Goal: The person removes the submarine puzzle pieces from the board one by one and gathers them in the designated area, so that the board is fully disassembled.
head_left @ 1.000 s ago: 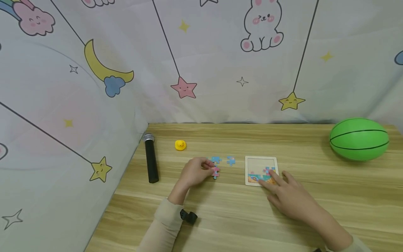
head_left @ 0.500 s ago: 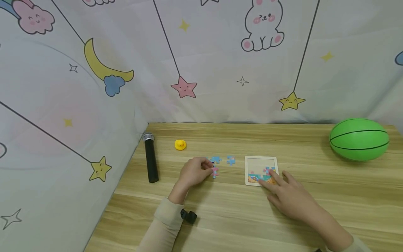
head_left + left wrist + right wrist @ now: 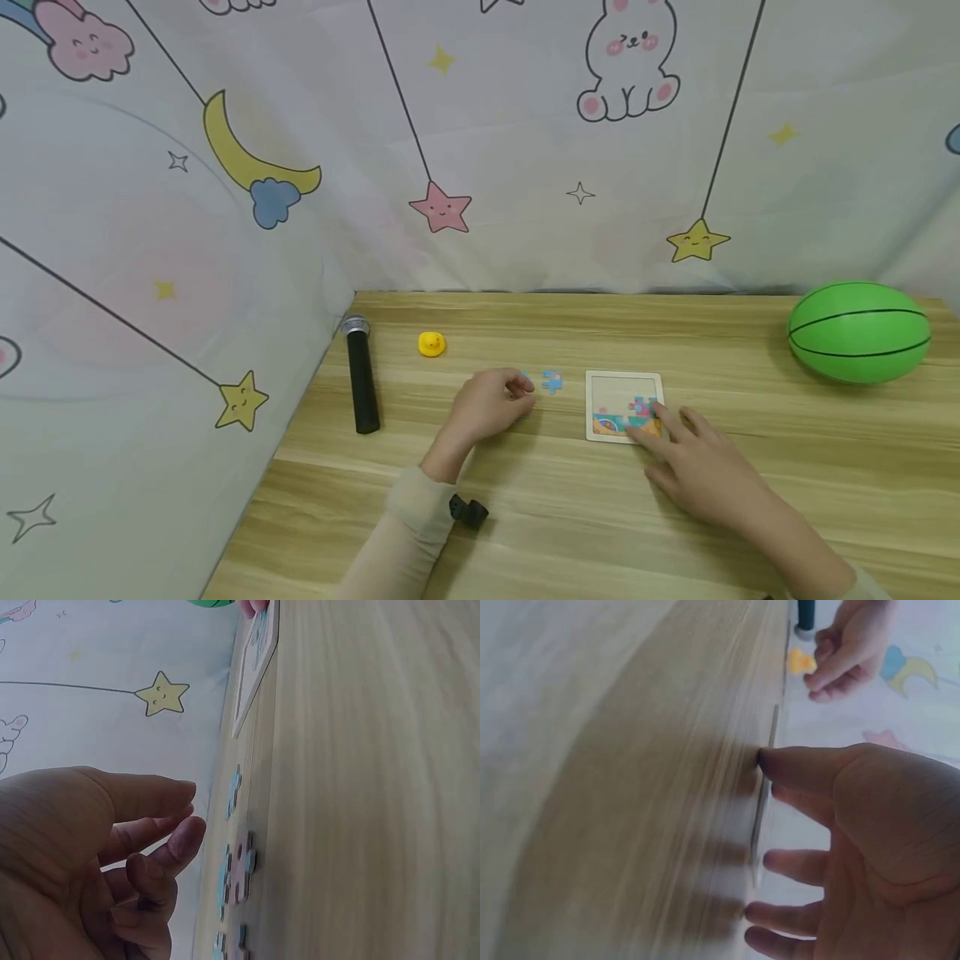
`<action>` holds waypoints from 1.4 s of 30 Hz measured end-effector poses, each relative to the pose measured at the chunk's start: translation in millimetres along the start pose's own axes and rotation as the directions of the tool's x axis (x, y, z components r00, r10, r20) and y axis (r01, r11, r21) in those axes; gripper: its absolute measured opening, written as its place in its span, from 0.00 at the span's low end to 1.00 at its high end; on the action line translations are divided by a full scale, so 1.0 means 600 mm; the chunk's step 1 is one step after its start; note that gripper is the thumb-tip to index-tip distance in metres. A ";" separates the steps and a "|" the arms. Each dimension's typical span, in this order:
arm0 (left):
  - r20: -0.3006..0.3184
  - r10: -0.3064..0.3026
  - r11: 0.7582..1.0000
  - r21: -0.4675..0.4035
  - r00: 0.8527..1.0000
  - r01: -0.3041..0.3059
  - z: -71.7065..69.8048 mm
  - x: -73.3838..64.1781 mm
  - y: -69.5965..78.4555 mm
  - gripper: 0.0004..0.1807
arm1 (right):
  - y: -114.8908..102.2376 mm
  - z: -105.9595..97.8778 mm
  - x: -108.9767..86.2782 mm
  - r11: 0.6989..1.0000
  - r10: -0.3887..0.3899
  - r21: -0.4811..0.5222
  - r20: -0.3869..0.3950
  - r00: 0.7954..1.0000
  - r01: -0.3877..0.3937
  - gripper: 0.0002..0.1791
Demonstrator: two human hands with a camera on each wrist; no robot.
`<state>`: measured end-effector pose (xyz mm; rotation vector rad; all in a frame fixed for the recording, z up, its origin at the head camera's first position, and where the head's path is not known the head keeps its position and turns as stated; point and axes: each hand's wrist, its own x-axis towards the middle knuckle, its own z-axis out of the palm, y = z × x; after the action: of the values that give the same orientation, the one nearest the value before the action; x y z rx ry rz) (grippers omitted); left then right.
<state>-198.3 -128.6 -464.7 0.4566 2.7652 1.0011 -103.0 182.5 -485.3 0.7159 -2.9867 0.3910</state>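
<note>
Near puzzle pieces, left hand: narrow grip; right hand: wide, across tray edge.

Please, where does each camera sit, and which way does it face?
Head: worn on the head, facing forward and down at the table; left hand, right hand, forearms show.
Left wrist: worn there, facing loose pieces and tray; left hand, right fingertips show.
Right wrist: worn there, facing across the table toward the duck; both hands show.
Head and right wrist share the duck.
</note>
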 end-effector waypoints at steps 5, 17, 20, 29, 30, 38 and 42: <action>0.029 0.044 0.999 0.025 0.999 -0.045 0.020 0.009 0.026 0.04 | 0.005 -0.001 -0.006 1.000 0.029 0.004 0.018 0.999 -0.029 0.28; 0.104 0.109 0.992 0.047 0.989 -0.115 0.064 0.044 0.097 0.04 | 0.011 -0.002 -0.010 0.999 0.040 0.004 0.027 0.999 -0.040 0.28; 0.129 0.104 0.992 0.058 0.986 -0.112 0.082 0.054 0.110 0.05 | 0.010 -0.004 -0.009 0.999 0.047 0.002 0.036 0.998 -0.047 0.28; 0.184 0.061 0.993 0.091 0.981 -0.079 0.129 0.077 0.134 0.10 | 0.009 -0.006 -0.008 0.999 0.049 0.003 0.043 0.998 -0.049 0.28; 0.184 0.055 0.993 0.091 0.981 -0.073 0.132 0.079 0.136 0.10 | 0.008 -0.006 -0.008 0.999 0.051 0.003 0.046 0.998 -0.051 0.28; 0.160 0.055 0.993 0.096 0.986 -0.071 0.151 0.087 0.140 0.11 | 0.008 -0.006 -0.009 0.999 0.046 0.000 0.036 0.998 -0.046 0.28; 0.157 0.055 0.993 0.098 0.986 -0.071 0.156 0.089 0.141 0.11 | 0.008 -0.007 -0.009 0.999 0.044 -0.006 0.029 0.999 -0.044 0.28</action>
<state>-205.3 6.9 -483.9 0.6127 2.6870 0.8016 -100.1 190.1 -482.8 0.6619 -3.0340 0.3783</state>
